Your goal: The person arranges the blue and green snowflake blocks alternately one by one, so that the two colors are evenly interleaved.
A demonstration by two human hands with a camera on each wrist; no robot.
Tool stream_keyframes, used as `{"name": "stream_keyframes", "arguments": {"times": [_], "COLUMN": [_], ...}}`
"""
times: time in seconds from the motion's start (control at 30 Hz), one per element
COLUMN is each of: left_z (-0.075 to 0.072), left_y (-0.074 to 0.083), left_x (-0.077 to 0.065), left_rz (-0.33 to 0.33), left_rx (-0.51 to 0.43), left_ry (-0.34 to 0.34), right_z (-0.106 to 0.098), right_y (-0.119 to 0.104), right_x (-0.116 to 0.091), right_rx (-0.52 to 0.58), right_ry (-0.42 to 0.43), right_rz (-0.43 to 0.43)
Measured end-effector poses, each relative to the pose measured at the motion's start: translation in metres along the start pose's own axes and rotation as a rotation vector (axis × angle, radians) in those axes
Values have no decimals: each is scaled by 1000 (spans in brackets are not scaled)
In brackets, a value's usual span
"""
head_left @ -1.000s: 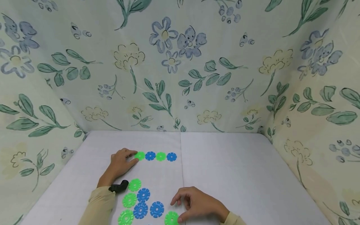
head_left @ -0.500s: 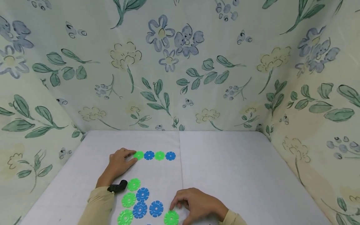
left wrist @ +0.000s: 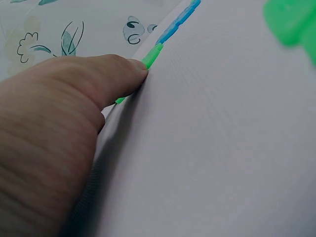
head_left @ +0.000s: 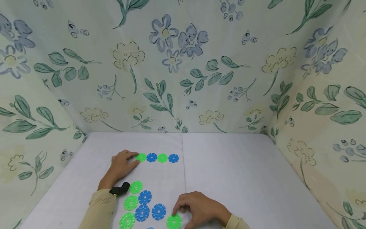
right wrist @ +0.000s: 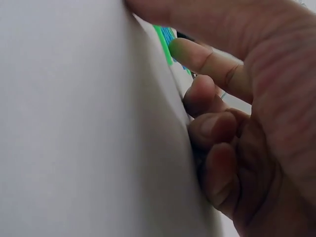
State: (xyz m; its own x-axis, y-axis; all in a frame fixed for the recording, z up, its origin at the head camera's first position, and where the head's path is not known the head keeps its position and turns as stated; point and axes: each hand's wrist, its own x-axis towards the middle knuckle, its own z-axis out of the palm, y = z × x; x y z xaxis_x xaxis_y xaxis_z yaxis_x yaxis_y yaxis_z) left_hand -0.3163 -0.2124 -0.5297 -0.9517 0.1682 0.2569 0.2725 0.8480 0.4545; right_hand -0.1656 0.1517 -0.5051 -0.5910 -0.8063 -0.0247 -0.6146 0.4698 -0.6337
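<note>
At far left in the head view, a beige sleeve (head_left: 98,208) runs off the bottom edge, with a black wrist device (head_left: 120,189) at its cuff. The left hand (head_left: 121,164) has a narrow grip, thumb and index finger pinching the row's end green disc (head_left: 141,157); the left wrist view shows that disc edge-on, partly behind the thumb, and a blurred green shape (left wrist: 291,22) at upper right. Nearer lie loose green discs (head_left: 131,203), the lowest cut by the frame, and loose blue discs (head_left: 142,212), one reduced to a sliver at the bottom. The row continues blue, green, blue (head_left: 173,158) across the tabletop (head_left: 228,171). Further right, the near green disc (head_left: 174,221) reaches the frame's bottom edge. The right hand (head_left: 201,208) touches it with the index finger, its grip wide, the thumb apart and partly cut off; the right wrist view leaves just a strip of green and blue visible between the fingers.
</note>
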Motion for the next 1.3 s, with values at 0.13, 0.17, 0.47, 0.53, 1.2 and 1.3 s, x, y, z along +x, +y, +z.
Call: {"name": "stream_keyframes", "arguments": {"times": [0.13,0.17,0.47,0.53,1.2,1.3], "left_z": [0,0,-3,-4,-2,-2], "left_y": [0,0,2,3,1,1], "left_x": [0,0,3,4,0,0], "left_rz": [5,3,4,7,4,3], "left_rx": [4,4,-1,1,-5,-3], "left_ry": [6,6,-8,-12,-17,-18], "right_z": [1,2,0,-1,3,2], "right_y": [0,0,-4,-5,-11,-12], "right_x": [1,1,3,3,6,6], "right_rx": [-16,-17,25,24,3,21], "right_ry": [18,20,34,33,25,19], "right_rz": [1,5,80,91,141,161]}}
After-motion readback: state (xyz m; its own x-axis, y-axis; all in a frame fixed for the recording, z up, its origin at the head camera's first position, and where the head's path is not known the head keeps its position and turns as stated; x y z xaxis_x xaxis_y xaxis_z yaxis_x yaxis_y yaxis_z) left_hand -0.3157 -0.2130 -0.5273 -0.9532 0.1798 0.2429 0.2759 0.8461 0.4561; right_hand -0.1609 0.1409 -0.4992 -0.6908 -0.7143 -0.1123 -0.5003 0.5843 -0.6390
